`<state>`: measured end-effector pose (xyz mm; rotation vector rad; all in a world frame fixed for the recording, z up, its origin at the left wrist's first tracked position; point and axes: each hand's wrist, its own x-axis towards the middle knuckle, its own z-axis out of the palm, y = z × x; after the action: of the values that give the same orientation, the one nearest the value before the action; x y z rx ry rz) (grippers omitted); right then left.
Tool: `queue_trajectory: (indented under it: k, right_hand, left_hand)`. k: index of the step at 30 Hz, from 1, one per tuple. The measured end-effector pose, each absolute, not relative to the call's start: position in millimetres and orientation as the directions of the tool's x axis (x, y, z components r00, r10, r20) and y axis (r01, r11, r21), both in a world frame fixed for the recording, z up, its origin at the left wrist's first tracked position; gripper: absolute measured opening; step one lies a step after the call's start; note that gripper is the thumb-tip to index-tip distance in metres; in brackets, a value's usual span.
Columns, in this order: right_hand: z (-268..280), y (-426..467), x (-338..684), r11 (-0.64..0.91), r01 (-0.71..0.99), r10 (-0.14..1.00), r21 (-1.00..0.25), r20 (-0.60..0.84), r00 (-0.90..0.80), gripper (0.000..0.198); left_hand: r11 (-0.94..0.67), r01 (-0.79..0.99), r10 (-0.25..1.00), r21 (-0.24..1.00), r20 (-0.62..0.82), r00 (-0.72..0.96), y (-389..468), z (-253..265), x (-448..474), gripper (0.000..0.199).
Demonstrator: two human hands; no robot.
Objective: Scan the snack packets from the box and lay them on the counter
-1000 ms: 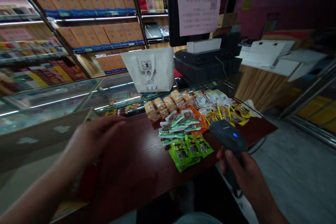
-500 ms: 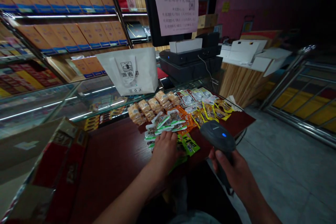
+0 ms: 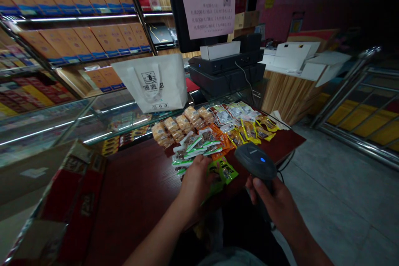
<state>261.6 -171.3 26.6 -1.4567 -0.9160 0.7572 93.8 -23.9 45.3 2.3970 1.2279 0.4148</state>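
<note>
My right hand (image 3: 274, 199) is wrapped round the handle of a dark barcode scanner (image 3: 254, 162), which has a lit blue light on top. The scanner's head points at the rows of snacks. My left hand (image 3: 196, 181) lies over the green snack packets (image 3: 227, 171) at the counter's near edge, its fingers curled against one; the fingertips are partly hidden. Just beyond it are white-and-green packets (image 3: 199, 143) and orange packets (image 3: 222, 139). Farther back lie wrapped bread-like snacks (image 3: 182, 124), yellow packets (image 3: 249, 129) and clear-and-brown packets (image 3: 227, 114).
A white paper bag (image 3: 156, 83) stands on the glass display case (image 3: 90, 124). Behind the snacks are a monitor with a pink notice (image 3: 207, 8) and a black cash drawer (image 3: 227, 77). An open red carton (image 3: 75, 203) sits left; a metal railing (image 3: 352, 91) stands right.
My left hand has shifted slightly right and turned, showing more of the thumb side over the green packets. The scanner has moved slightly left in view.
</note>
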Motion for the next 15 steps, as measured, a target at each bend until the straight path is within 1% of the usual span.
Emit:
queue_trajectory:
  k: [2,3,4,5,7,9,11,15]
  right_hand:
    - [26,-171,260,0.010,0.112,0.880,-0.994,0.062,0.470,0.041]
    - [26,-170,259,0.010,0.116,0.882,-0.993,0.063,0.466,0.041]
    - [27,-170,258,0.010,0.116,0.884,-0.993,0.063,0.462,0.042]
    - [27,-170,257,0.011,0.117,0.887,-0.993,0.064,0.457,0.042]
    - [27,-169,254,0.011,0.121,0.892,-0.993,0.064,0.447,0.042]
    - [26,-169,252,0.012,0.127,0.899,-0.992,0.066,0.434,0.041]
    - [25,-168,248,0.014,0.127,0.907,-0.992,0.066,0.415,0.040]
    - [26,-167,238,0.010,0.124,0.930,-0.992,0.055,0.364,0.040]
  left_hand:
    - [-0.465,0.629,0.845,0.623,0.101,0.525,-22,44,87,0.012]
    - [-0.423,0.583,0.863,0.693,0.113,0.492,-21,44,84,0.007]
    - [-0.369,0.528,0.886,0.765,0.118,0.449,-21,45,79,0.007]
    - [-0.305,0.462,0.908,0.833,0.108,0.404,-21,46,75,0.011]
    - [-0.162,0.313,0.941,0.936,0.051,0.334,-22,51,65,0.020]
    - [-0.041,0.173,0.958,0.984,-0.010,0.286,-24,56,56,0.027]
    - [0.041,0.050,0.971,0.998,-0.052,0.235,-26,59,46,0.032]
    - [0.114,-0.107,0.984,0.988,-0.098,0.147,-28,59,30,0.041]
